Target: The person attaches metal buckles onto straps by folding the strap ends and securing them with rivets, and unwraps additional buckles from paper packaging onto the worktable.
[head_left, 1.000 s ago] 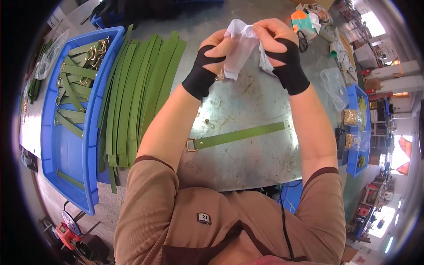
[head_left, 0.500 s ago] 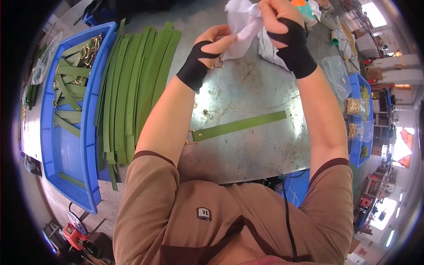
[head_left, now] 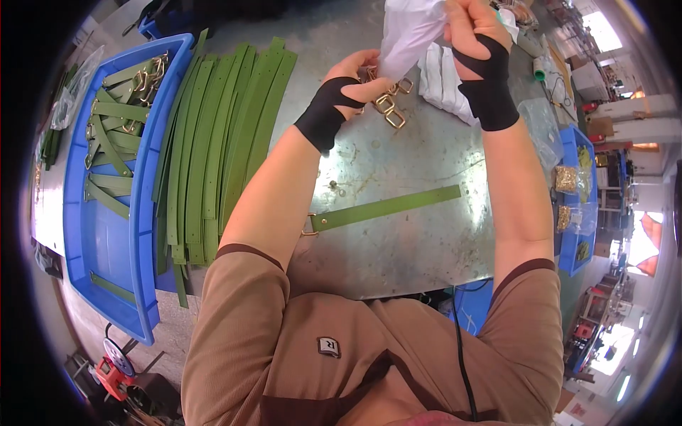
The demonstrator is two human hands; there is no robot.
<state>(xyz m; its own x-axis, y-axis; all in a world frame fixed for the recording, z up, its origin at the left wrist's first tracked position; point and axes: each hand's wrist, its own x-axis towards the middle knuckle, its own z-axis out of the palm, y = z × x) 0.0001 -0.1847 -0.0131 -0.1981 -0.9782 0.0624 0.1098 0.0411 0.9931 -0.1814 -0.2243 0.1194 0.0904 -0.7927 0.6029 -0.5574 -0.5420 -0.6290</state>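
My right hand (head_left: 470,28) pinches the top of a thin white bag (head_left: 413,28), raised over the far part of the metal table. Below the bag's lower end is my left hand (head_left: 357,85), fingers curled round it and some brass-coloured buckles (head_left: 389,112), several of which lie on the table beside the thumb. Just right of them rests a white bundle (head_left: 444,84). A green strap (head_left: 391,207) with a metal buckle lies across the table nearer my body, its buckle end partly behind my left forearm.
Long green straps (head_left: 220,142) lie stacked at the left, beside a blue tray (head_left: 110,245) holding buckled straps. At the right edge stand a blue bin (head_left: 568,261) with bags of small metal parts, a clear plastic bag (head_left: 538,131) and a green roll (head_left: 539,69).
The white bag has been lifted and tipped by my right hand. Buckles have come out beside my left hand, where only one or so showed before.
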